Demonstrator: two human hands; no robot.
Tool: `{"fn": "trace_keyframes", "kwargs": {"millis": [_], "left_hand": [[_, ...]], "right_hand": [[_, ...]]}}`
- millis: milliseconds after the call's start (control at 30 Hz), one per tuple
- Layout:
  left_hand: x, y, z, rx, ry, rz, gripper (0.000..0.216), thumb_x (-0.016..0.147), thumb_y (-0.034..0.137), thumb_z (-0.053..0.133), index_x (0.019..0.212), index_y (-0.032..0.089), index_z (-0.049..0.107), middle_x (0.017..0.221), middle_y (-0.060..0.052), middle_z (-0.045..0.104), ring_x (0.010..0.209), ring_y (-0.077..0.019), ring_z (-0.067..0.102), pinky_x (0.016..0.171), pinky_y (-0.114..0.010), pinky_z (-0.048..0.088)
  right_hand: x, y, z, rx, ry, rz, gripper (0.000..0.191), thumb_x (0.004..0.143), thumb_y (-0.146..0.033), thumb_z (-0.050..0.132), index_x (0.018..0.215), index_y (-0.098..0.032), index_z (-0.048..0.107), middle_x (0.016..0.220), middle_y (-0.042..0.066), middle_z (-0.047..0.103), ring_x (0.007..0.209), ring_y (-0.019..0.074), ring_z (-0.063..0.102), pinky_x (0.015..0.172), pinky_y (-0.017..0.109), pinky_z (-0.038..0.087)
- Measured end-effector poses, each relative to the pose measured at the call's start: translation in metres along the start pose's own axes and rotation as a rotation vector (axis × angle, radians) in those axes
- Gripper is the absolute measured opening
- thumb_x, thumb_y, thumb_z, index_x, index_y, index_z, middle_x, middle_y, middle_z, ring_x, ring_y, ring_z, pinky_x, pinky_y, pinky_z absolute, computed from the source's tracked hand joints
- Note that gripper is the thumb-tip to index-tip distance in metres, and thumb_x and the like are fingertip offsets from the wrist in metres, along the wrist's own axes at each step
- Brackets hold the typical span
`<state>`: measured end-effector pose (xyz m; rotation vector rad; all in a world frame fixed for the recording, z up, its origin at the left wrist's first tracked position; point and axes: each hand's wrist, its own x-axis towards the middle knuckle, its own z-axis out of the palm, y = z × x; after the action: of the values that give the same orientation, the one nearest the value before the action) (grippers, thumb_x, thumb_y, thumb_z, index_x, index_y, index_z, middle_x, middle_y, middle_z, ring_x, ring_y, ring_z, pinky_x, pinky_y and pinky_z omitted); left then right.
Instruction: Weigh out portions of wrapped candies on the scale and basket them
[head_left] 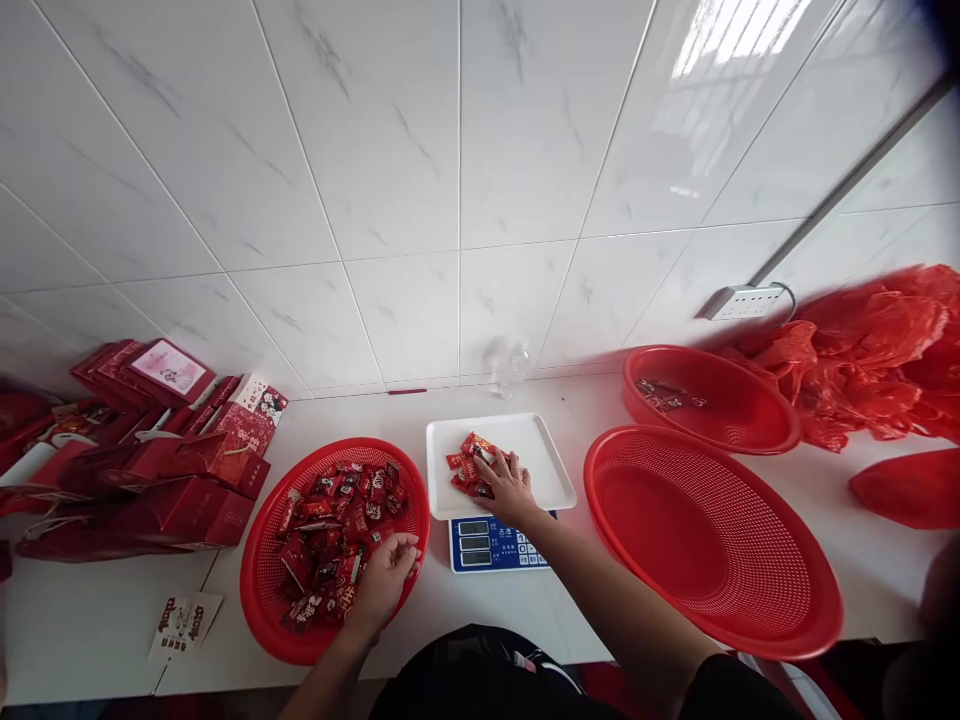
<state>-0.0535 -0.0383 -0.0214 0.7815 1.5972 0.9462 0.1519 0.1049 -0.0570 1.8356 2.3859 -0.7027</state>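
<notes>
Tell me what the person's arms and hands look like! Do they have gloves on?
No gloves: the left grip and the right grip are both bare hands. The left forearm and the right forearm are bare too, with no watch or bracelet that I can see. A plain black sleeve shows near the right elbow. No left sleeve shows.

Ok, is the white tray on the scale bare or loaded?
Partly loaded: red-wrapped packets lie left of centre, under the right hand; bare white tray shows at right.
</notes>
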Motion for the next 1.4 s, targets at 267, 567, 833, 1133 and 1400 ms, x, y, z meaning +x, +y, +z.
{"fn": "trace_keyframes", "kwargs": {"millis": [267, 567, 833, 1133, 1400], "left_hand": [[-0.003, 0.007, 0.007, 0.025, -0.017, 0.007, 0.033, 0.062, 0.044, 0.059, 0.082, 0.018, 0.059, 0.073, -0.001, 0.061, 0.069, -0.0153, 0.057, 0.069, -0.030, 0.046], [0.007, 0.002, 0.005, 0.013, -0.041, 0.058, 0.030, 0.067, 0.042, 0.058, 0.086, 0.018, 0.059, 0.075, -0.002, 0.063, 0.070, -0.0147, 0.059, 0.068, -0.029, 0.047], [0.016, 0.006, 0.000, 0.045, 0.000, 0.060, 0.037, 0.066, 0.047, 0.059, 0.088, 0.017, 0.061, 0.084, -0.006, 0.066, 0.080, -0.0182, 0.062, 0.075, -0.030, 0.048], [0.024, -0.013, -0.015, 0.120, 0.077, 0.061, 0.037, 0.064, 0.047, 0.061, 0.086, 0.017, 0.061, 0.088, -0.007, 0.066, 0.085, -0.0208, 0.062, 0.081, -0.033, 0.046], [0.003, -0.044, -0.019, 0.544, -0.071, 0.158, 0.057, 0.070, 0.049, 0.055, 0.117, 0.016, 0.053, 0.129, -0.013, 0.050, 0.123, -0.0248, 0.042, 0.104, -0.037, 0.028]], "right_hand": [[0.004, 0.014, -0.006, 0.108, 0.164, -0.113, 0.049, 0.082, -0.013, 0.038, 0.124, -0.035, 0.049, 0.127, 0.002, 0.049, 0.112, 0.0229, 0.040, 0.093, 0.035, 0.034], [-0.001, 0.029, -0.032, 0.317, 0.388, -0.087, 0.038, 0.089, -0.027, 0.029, 0.114, -0.021, 0.057, 0.114, 0.006, 0.058, 0.101, 0.0192, 0.053, 0.087, 0.031, 0.042], [-0.076, 0.118, -0.059, 0.479, 0.712, 0.183, 0.037, 0.082, -0.040, 0.039, 0.107, -0.021, 0.059, 0.109, 0.008, 0.061, 0.102, 0.0231, 0.053, 0.087, 0.034, 0.042], [-0.098, 0.141, -0.028, 0.160, 0.576, 0.531, 0.055, 0.082, -0.041, 0.035, 0.132, -0.017, 0.037, 0.140, 0.016, 0.028, 0.131, 0.0376, 0.017, 0.096, 0.057, 0.030], [-0.032, 0.011, -0.004, 0.232, 0.065, 0.111, 0.052, 0.080, -0.024, 0.041, 0.132, -0.020, 0.036, 0.139, 0.012, 0.032, 0.120, 0.0241, 0.042, 0.093, 0.034, 0.040]]}}
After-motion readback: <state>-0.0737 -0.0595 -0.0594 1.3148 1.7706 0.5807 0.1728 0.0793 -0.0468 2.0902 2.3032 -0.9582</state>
